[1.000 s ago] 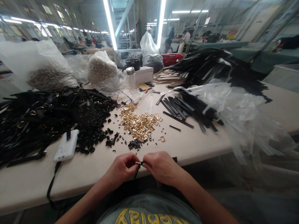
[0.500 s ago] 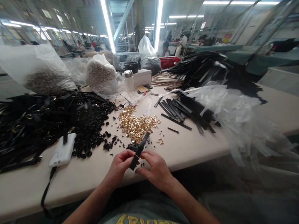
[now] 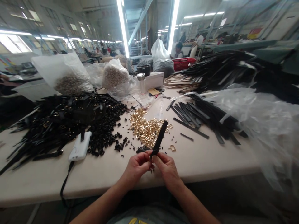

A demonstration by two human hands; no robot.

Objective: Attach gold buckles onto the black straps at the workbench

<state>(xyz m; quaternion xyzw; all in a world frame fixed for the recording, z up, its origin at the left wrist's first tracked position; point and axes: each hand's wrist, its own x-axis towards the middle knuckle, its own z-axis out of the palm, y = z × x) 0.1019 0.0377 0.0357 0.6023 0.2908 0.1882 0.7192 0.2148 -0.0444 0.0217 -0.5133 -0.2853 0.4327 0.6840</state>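
We hold a black strap (image 3: pixel 159 138) by its lower end, just above the near edge of the worktop (image 3: pixel 205 155). Our left hand (image 3: pixel 137 165) and right hand (image 3: pixel 167 166) meet there, each grip pinched tight on the strap's bottom, fingertips touching. The strap tilts up and away to the right, over a pile of gold buckles (image 3: pixel 146 129). Small black rings (image 3: pixel 102 137) lie to the left, beside a white power bank (image 3: pixel 80 150). More black strips (image 3: pixel 198 116) lie to the right.
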